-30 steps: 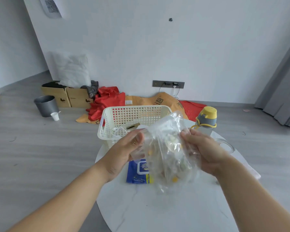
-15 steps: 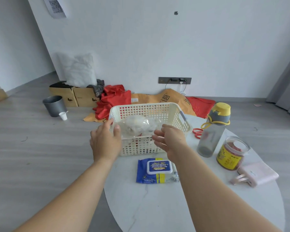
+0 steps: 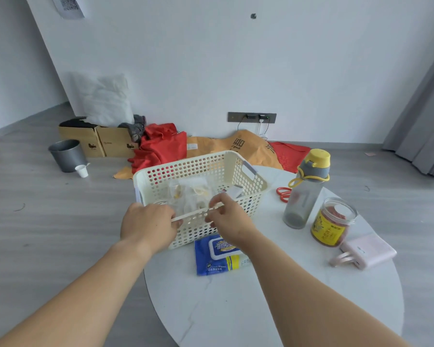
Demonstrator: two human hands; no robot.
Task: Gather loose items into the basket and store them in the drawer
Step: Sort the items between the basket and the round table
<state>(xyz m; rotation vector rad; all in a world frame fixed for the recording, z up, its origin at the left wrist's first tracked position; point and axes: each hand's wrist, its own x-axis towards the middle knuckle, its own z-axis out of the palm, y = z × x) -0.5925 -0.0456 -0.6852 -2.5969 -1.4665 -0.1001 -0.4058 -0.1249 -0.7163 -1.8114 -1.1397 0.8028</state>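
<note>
Your left hand (image 3: pixel 148 227) grips the near rim of the cream perforated basket (image 3: pixel 246 181), fingers curled over its edge near the left corner. Your right hand (image 3: pixel 227 217) pinches the same rim a little further along, fingertips curled on the edge. The basket stands on the round white table (image 3: pixel 273 309), toward its far left side. Inside the basket lies a clear plastic bag (image 3: pixel 196 194) of small pieces, with a small white box (image 3: pixel 236 191) toward the basket's right wall. Just in front of the basket, touching its near wall, lies a blue pack of wet wipes (image 3: pixel 218 256). To the basket's right stand a grey water bottle with a yellow cap (image 3: pixel 306 189) and a lidded jar with a yellow label (image 3: pixel 332 222); red scissors (image 3: pixel 282 194) lie between basket and bottle. A pink power bank (image 3: pixel 365 251) lies nearest you, right of the wipes.
</note>
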